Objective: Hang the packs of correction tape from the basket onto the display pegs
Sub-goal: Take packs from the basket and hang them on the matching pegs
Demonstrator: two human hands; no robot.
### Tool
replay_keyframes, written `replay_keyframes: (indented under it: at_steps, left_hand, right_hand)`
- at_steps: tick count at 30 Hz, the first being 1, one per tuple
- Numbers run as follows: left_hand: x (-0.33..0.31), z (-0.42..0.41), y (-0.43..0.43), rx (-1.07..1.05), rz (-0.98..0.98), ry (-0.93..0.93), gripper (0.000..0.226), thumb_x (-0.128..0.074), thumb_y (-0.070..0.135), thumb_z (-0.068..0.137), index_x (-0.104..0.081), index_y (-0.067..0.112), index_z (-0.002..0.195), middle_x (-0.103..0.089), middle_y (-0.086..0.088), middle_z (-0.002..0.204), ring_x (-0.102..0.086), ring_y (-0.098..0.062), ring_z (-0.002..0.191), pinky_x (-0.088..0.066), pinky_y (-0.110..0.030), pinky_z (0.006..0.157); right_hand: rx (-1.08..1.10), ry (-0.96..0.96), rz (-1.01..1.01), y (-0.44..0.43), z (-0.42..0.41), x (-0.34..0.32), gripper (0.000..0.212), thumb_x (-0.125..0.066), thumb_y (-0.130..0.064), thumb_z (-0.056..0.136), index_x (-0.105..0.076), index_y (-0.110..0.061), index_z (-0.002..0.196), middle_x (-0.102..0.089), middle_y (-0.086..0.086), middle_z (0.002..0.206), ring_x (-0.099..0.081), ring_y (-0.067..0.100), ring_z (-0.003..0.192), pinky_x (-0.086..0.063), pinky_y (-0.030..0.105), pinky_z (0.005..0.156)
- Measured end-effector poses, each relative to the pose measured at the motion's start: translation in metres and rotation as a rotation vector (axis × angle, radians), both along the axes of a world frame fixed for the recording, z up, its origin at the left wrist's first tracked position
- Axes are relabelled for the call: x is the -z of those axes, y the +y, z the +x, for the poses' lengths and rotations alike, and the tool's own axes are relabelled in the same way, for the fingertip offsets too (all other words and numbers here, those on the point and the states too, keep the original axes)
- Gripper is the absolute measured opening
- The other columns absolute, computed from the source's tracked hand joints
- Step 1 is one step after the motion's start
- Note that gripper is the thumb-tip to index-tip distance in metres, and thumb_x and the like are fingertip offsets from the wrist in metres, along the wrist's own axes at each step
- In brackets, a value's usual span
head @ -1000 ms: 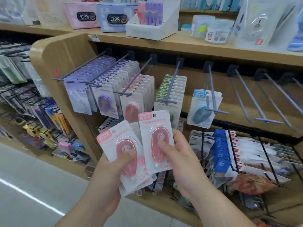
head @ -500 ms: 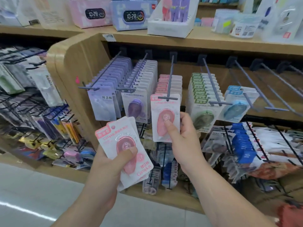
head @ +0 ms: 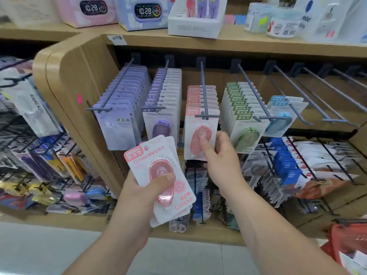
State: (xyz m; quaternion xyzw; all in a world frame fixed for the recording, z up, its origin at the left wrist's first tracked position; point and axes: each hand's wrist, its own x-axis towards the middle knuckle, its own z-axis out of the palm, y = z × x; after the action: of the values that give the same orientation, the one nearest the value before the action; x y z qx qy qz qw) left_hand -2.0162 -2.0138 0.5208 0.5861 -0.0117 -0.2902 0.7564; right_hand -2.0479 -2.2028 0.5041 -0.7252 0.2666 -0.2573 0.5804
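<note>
My left hand (head: pixel 139 195) grips a fanned stack of pink correction tape packs (head: pixel 158 175) below the pegs, thumb across the top pack's dispenser. My right hand (head: pixel 220 157) pinches the lower part of another pink pack (head: pixel 198 133), thumb on its pink dispenser. That pack hangs at the front end of the middle peg (head: pixel 204 100), ahead of a row of matching pink packs (head: pixel 200 96). Left of it hang two pegs of purple packs (head: pixel 158 120); to the right hang green packs (head: pixel 242 124) and a few blue packs (head: pixel 282 116).
Several bare pegs (head: pixel 317 100) jut out at the right. Above, a wooden shelf (head: pixel 238 44) carries clock boxes and a white display box. Lower hooks hold blue and white goods (head: pixel 288 165). A red basket (head: pixel 349 239) shows at the bottom right corner.
My right hand carried one pink pack up from beside the stack onto the middle peg. The left hand kept its stack, and the view moved closer and left.
</note>
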Motion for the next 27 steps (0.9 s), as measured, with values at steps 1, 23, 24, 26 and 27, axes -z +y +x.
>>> replay_keyframes:
  at_steps: [1,23,24,26,27]
  left_hand:
    - [-0.001,0.001,-0.001,0.004,-0.005,0.006,0.062,-0.079,0.022,0.065,-0.068,0.027,0.126,-0.079,-0.006,0.113,-0.078,-0.031,0.099,-0.062,-0.061,0.08]
    - [-0.011,0.001,-0.022,0.179,-0.155,0.06,0.054,-0.082,0.024,0.079,-0.067,0.027,0.131,-0.076,-0.019,0.12,-0.075,-0.042,0.105,-0.062,-0.061,0.083]
    - [-0.009,0.002,-0.02,0.2,-0.149,0.039,0.054,-0.078,0.023,0.078,-0.068,0.028,0.13,-0.076,-0.017,0.121,-0.075,-0.04,0.107,-0.063,-0.059,0.085]
    - [-0.005,0.003,-0.017,0.23,-0.137,-0.006,0.049,-0.074,0.021,0.077,-0.072,0.032,0.124,-0.077,-0.011,0.122,-0.075,-0.035,0.108,-0.064,-0.052,0.086]
    - [-0.003,0.002,-0.015,0.239,-0.133,-0.025,0.044,-0.075,0.02,0.077,-0.075,0.033,0.119,-0.077,-0.01,0.122,-0.076,-0.033,0.108,-0.065,-0.049,0.086]
  right_hand:
    - [0.005,0.017,0.016,-0.002,0.003,0.0,0.012,-0.058,-0.045,0.1,-0.057,-0.04,0.111,-0.07,-0.025,0.1,-0.064,-0.007,0.092,-0.057,0.044,0.094]
    - [-0.31,0.026,0.279,0.036,-0.054,-0.027,0.032,-0.079,-0.028,0.087,-0.064,-0.024,0.114,-0.075,-0.002,0.107,-0.072,0.019,0.101,-0.06,0.036,0.085]
    - [-0.302,-0.003,0.333,0.034,-0.056,-0.026,0.034,-0.077,-0.027,0.087,-0.062,-0.02,0.117,-0.076,0.0,0.109,-0.072,0.018,0.102,-0.059,0.033,0.083]
    - [-0.304,-0.062,0.421,0.029,-0.058,-0.023,0.04,-0.073,-0.024,0.085,-0.058,-0.014,0.121,-0.076,0.005,0.112,-0.072,0.019,0.102,-0.057,0.028,0.079]
    - [-0.316,-0.078,0.436,0.027,-0.06,-0.023,0.043,-0.073,-0.023,0.085,-0.056,-0.012,0.123,-0.075,0.007,0.113,-0.072,0.02,0.102,-0.057,0.027,0.078]
